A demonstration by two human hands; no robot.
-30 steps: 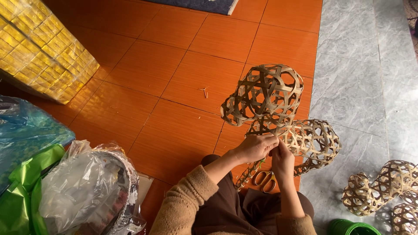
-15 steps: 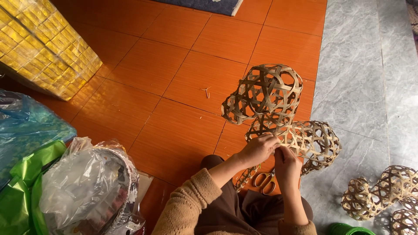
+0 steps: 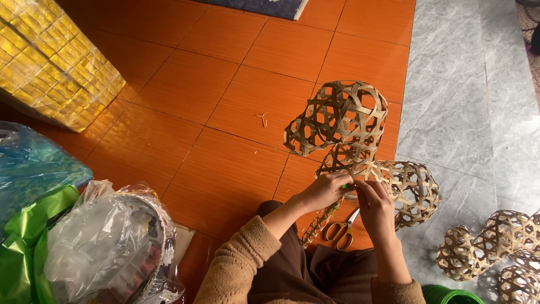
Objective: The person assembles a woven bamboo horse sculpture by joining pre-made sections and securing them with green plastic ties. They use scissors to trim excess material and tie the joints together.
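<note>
My left hand (image 3: 325, 190) and my right hand (image 3: 374, 204) meet at the narrow joint of a woven bamboo lattice piece (image 3: 343, 121), both pinching it there. The piece has one open-weave dome tilted up toward the far side and a second dome (image 3: 413, 188) lying to the right of my right hand. A thin woven stem (image 3: 318, 225) hangs down from the joint below my left hand. Orange-handled scissors (image 3: 340, 231) lie on the floor just under my hands.
More woven bamboo lattice shapes (image 3: 495, 247) lie on the grey stone floor at the lower right. A yellow woven-pattern box (image 3: 50, 62) stands at the upper left. Plastic-wrapped bundles (image 3: 107, 247) and green and blue bags (image 3: 28, 186) crowd the lower left. A green container rim (image 3: 450, 294) shows at the bottom.
Both hands stay at the joint of the lattice piece, with only small finger shifts. The piece has barely moved.
</note>
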